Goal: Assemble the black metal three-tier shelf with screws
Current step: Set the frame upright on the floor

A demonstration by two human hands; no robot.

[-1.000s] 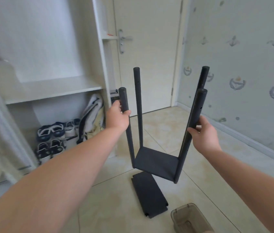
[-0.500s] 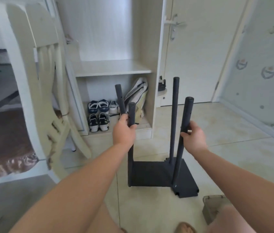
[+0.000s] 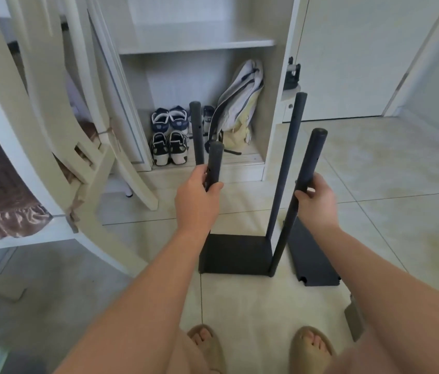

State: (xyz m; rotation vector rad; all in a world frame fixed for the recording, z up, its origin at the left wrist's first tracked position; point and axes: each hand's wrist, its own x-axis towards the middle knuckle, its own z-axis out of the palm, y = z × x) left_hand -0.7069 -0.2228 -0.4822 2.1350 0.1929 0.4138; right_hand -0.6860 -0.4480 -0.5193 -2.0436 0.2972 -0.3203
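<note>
The partly built black metal shelf (image 3: 235, 256) stands on the tiled floor: one flat tier at the bottom with several round posts rising from its corners. My left hand (image 3: 199, 198) grips the near left post (image 3: 215, 163) just below its top. My right hand (image 3: 318, 201) grips the near right post (image 3: 311, 157) about a third of the way down. A loose black shelf panel (image 3: 311, 255) lies flat on the floor right beside the frame, partly behind my right forearm.
A white chair (image 3: 59, 147) stands close on the left. An open white cabinet (image 3: 194, 44) behind the shelf holds shoes (image 3: 169, 136) and a bag (image 3: 240, 103). A grey plastic bin (image 3: 354, 318) sits at the lower right. My sandalled feet (image 3: 258, 346) are just below the shelf.
The view swung left and down. The shelf was carried in the air, then came down onto the floor beside the loose panel. Both hands kept their grip on the front posts.
</note>
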